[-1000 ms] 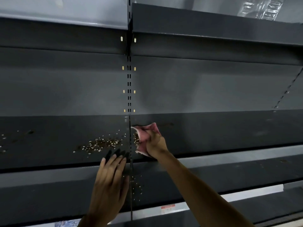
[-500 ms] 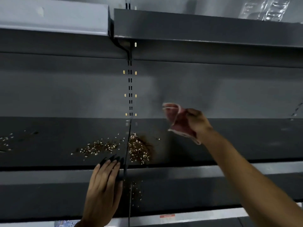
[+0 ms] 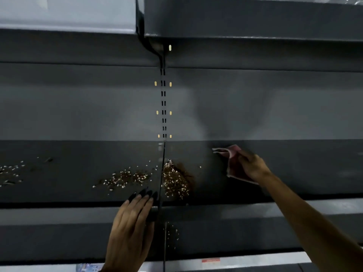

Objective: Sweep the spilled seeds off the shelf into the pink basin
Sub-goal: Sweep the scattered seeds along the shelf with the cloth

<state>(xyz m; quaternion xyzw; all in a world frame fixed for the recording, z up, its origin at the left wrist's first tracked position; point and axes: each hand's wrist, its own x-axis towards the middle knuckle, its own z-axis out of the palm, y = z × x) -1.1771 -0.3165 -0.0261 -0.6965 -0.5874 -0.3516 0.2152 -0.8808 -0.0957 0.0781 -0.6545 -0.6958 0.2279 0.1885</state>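
Observation:
Spilled seeds lie on the dark shelf (image 3: 294, 169): a dense pile (image 3: 174, 180) just right of the shelf seam, a thinner patch (image 3: 125, 178) left of it, and scattered seeds (image 3: 9, 171) at the far left. My right hand (image 3: 253, 165) grips a folded pink cloth (image 3: 229, 161), set down on the shelf to the right of the dense pile, apart from it. My left hand (image 3: 131, 228) lies flat with fingers together at the shelf's front edge, fingertips just below the seed patches. The pink basin is not in view.
A few seeds (image 3: 171, 235) have fallen onto the lower shelf under the seam. Another shelf (image 3: 255, 20) overhangs above. The slotted upright (image 3: 163, 103) runs down the back panel. A price label strip (image 3: 211, 261) lines the lower shelf's front edge.
My right hand lifted the cloth off the seam, leaving a dense seed pile, swung right, and has come down on the shelf further right. The left hand stayed at the front edge.

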